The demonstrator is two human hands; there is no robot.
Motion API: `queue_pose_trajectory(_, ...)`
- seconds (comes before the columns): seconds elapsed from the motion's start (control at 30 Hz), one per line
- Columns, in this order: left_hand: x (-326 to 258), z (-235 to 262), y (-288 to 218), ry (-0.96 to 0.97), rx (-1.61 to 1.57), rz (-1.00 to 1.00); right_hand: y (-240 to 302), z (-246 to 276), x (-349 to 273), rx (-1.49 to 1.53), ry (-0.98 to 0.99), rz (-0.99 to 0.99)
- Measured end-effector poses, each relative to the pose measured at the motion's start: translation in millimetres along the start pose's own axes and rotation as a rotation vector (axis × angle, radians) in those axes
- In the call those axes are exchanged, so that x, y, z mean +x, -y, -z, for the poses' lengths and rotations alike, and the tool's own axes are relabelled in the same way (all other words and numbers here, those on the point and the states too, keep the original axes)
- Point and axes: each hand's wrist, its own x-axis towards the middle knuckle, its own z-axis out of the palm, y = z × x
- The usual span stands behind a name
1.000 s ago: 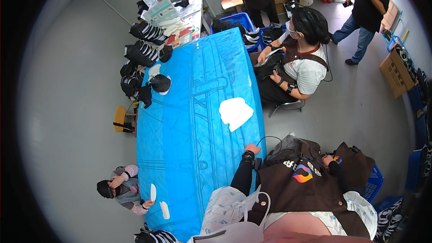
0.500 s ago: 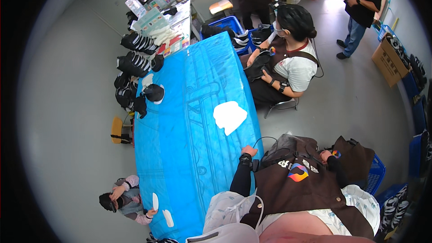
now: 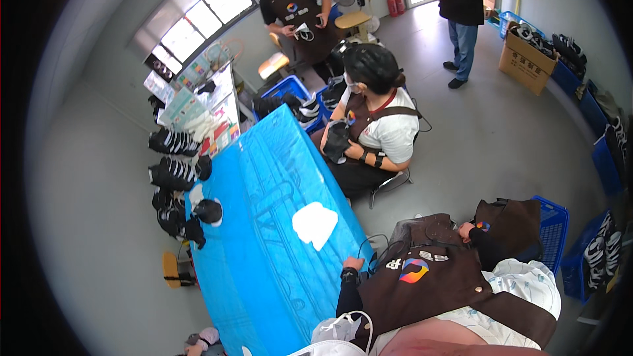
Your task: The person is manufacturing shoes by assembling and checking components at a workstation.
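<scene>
**Blue table, one hand at its edge**

Blue plastic covers the table. The left hand rests on its edge, holding nothing, near a white cloth. The right hand touches a brown apron; its grip I cannot tell. A careless tug could slide the cloth off.

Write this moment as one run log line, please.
left hand: rests on blue table cover edge | right hand: on brown apron | white cloth: untouched

Left hand on the blue table's edge, near a white cloth.
</scene>
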Motion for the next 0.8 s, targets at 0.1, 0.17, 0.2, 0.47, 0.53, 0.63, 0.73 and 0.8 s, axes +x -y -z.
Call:
queue_pose_trajectory(0.1, 6, 5, -5, 0.054, 0.032, 0.013, 5, 13, 1, -0.018, 0.26, -0.1)
queue_pose_trajectory(0.17, 13, 0, -4, 0.057, 0.029, 0.024, 10, 30, -2, 0.039, 0.262, -0.117)
queue_pose_trajectory(0.2, 15, 3, -14, 0.085, 0.069, -0.006, 10, 29, -10, 0.086, 0.194, -0.151)
queue_pose_trajectory(0.47, 28, -3, -1, 0.258, 0.688, -0.512, 0, 12, 1, 0.657, 0.234, -0.428)
queue_pose_trajectory(0.53, 29, -12, -4, 0.218, 0.75, -0.539, 2, 8, -6, 0.677, 0.197, -0.464)
queue_pose_trajectory(0.63, 33, -9, -17, 0.206, 0.802, -0.671, 1, 9, -21, 0.305, 0.195, -0.259)
queue_pose_trajectory(0.73, 32, -6, 12, 0.26, 0.733, -0.582, 37, 60, -20, 0.64, 0.225, -0.466)
queue_pose_trajectory(0.8, 36, -9, 13, 0.228, 0.458, -0.301, 42, 70, -26, 1.254, 0.221, -0.978)
